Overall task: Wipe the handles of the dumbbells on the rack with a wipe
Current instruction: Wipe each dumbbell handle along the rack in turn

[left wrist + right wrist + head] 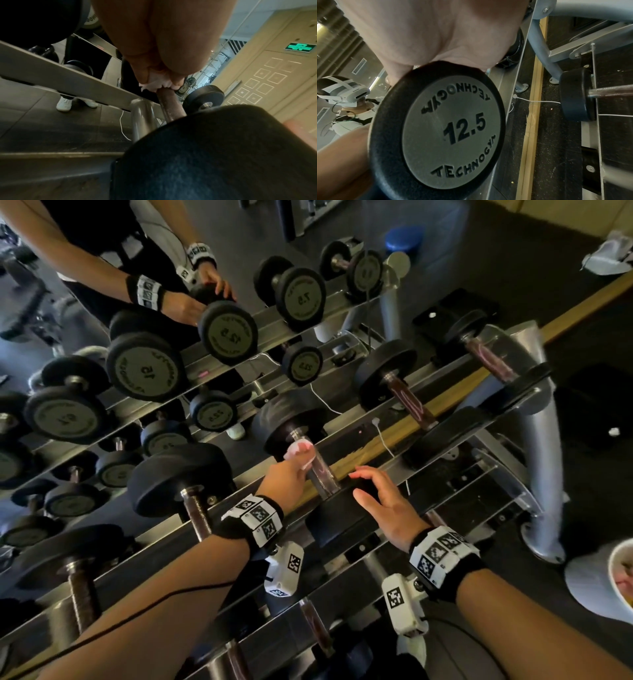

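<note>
A crumpled white-pink wipe is wrapped on the far part of a dumbbell handle on the rack's top rail. My left hand grips the wipe round that handle; the left wrist view shows the wipe bunched under my fingers with bare handle below. My right hand lies with fingers spread and straight over the same dumbbell's near black head. In the right wrist view my palm sits on top of that head, whose end plate reads 12.5.
More dumbbells sit on the rack: one to the left, two to the right, and others on the lower rail. A mirror behind reflects them. A white cable trails below. A white bowl stands at lower right.
</note>
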A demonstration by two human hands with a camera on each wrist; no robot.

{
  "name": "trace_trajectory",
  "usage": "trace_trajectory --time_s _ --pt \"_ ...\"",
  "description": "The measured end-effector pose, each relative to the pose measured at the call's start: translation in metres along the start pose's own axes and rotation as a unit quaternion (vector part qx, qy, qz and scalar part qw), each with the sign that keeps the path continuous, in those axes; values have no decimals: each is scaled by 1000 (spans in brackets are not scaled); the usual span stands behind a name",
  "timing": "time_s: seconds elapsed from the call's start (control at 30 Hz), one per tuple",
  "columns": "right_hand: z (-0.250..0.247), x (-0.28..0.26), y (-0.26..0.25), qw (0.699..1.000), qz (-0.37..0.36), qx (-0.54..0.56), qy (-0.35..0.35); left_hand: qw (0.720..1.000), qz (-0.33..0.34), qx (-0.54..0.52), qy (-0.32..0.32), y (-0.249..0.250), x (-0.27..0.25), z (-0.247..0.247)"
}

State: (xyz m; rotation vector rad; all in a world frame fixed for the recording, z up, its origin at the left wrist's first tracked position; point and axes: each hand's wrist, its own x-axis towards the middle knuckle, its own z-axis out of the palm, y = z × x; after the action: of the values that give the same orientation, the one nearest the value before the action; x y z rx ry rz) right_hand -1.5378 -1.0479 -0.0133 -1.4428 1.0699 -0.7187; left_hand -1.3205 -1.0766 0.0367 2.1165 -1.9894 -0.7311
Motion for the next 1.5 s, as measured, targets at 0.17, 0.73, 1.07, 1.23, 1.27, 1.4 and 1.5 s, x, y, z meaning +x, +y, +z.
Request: trace_trajectory --time_s 0.17,0.73,1.07,1.23,1.27,1.4,1.5 --pt "0 0 -2 1000 4 6 -4 996 -34 9 -82 3 -7 -1" --pt "3 -6 -9 988 96 112 42 950 -76 -258 -157 6 -35 -33" --pt "2 -4 1 984 122 124 31 995 49 19 -82 32 31 -55" --pt "1 -4 3 986 111 121 25 976 70 152 -137 24 36 -39" --pt "1 -5 3 986 109 121 22 970 80 178 -143 23 34 -40" --pt "0 -5 1 986 108 122 20 959 77 211 -173 26 31 -45" --pt "0 -6 -1 987 110 116 17 952 97 214 -194 30 21 -44"
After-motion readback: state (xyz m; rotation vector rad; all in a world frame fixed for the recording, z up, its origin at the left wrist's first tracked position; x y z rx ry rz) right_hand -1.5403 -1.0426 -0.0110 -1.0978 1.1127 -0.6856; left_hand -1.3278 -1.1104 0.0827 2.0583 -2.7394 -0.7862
